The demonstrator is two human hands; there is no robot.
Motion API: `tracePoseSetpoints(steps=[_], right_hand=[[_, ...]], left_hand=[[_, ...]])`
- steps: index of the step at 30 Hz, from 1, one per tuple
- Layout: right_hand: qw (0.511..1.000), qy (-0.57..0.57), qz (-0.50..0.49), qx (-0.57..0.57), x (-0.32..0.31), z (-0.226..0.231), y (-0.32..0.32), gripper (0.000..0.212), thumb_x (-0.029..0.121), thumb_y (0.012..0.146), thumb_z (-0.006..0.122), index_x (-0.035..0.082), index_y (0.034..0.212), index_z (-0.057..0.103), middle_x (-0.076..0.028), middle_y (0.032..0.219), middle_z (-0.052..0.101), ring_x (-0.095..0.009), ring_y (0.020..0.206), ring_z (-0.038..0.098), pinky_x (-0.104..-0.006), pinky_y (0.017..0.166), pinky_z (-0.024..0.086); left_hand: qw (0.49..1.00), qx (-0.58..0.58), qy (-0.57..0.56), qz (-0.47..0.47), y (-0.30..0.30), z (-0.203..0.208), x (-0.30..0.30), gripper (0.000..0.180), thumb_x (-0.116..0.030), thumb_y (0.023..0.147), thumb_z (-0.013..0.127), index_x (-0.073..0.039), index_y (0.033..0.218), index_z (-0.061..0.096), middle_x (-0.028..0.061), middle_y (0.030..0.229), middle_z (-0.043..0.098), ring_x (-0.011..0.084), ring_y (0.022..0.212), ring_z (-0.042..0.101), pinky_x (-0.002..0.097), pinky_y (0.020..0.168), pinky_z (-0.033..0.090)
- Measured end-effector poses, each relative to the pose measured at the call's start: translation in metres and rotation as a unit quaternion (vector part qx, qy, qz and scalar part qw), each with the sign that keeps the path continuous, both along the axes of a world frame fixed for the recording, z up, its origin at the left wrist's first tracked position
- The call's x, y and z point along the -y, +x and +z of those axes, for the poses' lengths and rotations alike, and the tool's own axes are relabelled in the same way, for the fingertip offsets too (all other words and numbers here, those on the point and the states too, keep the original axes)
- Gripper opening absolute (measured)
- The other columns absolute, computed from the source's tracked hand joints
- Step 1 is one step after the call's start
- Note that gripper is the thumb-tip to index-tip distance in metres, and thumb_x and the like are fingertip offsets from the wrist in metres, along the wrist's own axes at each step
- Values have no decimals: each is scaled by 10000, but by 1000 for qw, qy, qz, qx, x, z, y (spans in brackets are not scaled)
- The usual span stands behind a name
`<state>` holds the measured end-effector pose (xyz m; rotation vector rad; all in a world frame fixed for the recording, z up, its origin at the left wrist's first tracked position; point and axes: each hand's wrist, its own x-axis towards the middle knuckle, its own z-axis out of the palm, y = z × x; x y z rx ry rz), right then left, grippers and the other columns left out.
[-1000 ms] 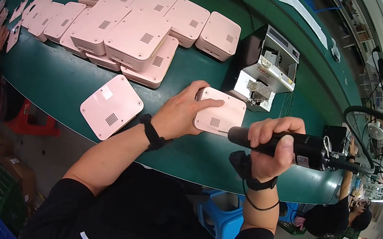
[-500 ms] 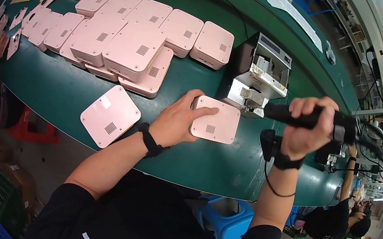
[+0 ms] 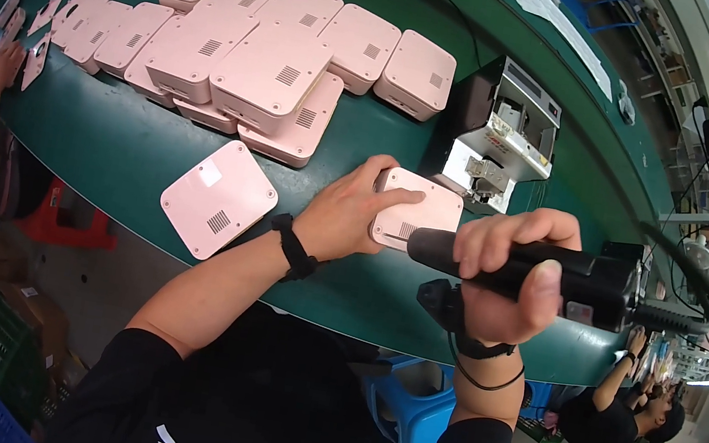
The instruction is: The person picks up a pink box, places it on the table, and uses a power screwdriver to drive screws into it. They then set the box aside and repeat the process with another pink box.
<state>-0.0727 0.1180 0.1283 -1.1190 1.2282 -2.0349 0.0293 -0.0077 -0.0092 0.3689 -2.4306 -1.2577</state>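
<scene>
The left hand (image 3: 347, 211) lies flat, fingers spread, on a pink box (image 3: 416, 213) near the desk's (image 3: 107, 145) front edge, pressing it down. The right hand (image 3: 504, 273) is closed around a black electric screwdriver (image 3: 541, 274), held level, its tip just beside the box's front edge; whether it touches cannot be told. A cable runs from the screwdriver's rear toward the right. Just behind the box stands a grey metal machine (image 3: 502, 138). A single pink cover (image 3: 217, 198) lies left of the left hand at the front edge. More pink boxes (image 3: 279, 52), some stacked, fill the desk's back left part. At the far left edge another person's hand (image 3: 4, 64) rests by flat pink parts.
</scene>
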Motion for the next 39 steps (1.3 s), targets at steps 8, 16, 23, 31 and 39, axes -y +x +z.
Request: tracePoseSetpoints(steps=[8, 16, 23, 31, 39], right_hand=[[999, 24, 21, -21, 9, -20, 12, 378, 339, 892, 658, 45, 993, 443, -89, 677, 518, -173, 551, 496, -332, 560, 455], [999, 27, 34, -33, 12, -27, 16, 372, 324, 882, 674, 51, 983, 441, -92, 676, 518, -166, 550, 478, -330, 556, 446], [1000, 3, -4, 11, 8, -5, 13, 355, 349, 897, 631, 55, 970, 447, -63, 669, 502, -164, 534, 470, -320, 524, 425], [965, -215, -153, 7, -96, 45, -44, 368, 413, 945, 543, 58, 960, 446, -25, 650, 469, -118, 451, 417, -264, 461, 384], [957, -163, -230, 70, -131, 4, -60, 345, 396, 973, 510, 58, 976, 442, -26, 652, 470, -118, 450, 420, -266, 453, 397]], left_hand=[[1000, -2, -18, 6, 1, 3, -5, 774, -45, 565, 859, -230, 1278, 622, 133, 1345, 424, 341, 1195, 530, 401, 955, 519], [1000, 3, -19, 8, 3, 1, -5, 804, -31, 542, 869, -231, 1281, 621, 142, 1364, 410, 347, 1206, 521, 400, 965, 516], [1000, -2, -4, 26, 16, 7, -11, 809, -23, 552, 867, -209, 1297, 612, 172, 1318, 449, 362, 1179, 545, 389, 987, 502], [902, -36, 430, -11, 79, 85, 16, 634, -25, 769, 785, 5, 1349, 530, 130, 1298, 574, 231, 1143, 595, 361, 1028, 467], [913, 20, 407, 24, -85, 177, 137, 647, -523, 974, 522, -4, 1359, 484, 137, 1256, 591, 214, 1067, 619, 341, 931, 518]])
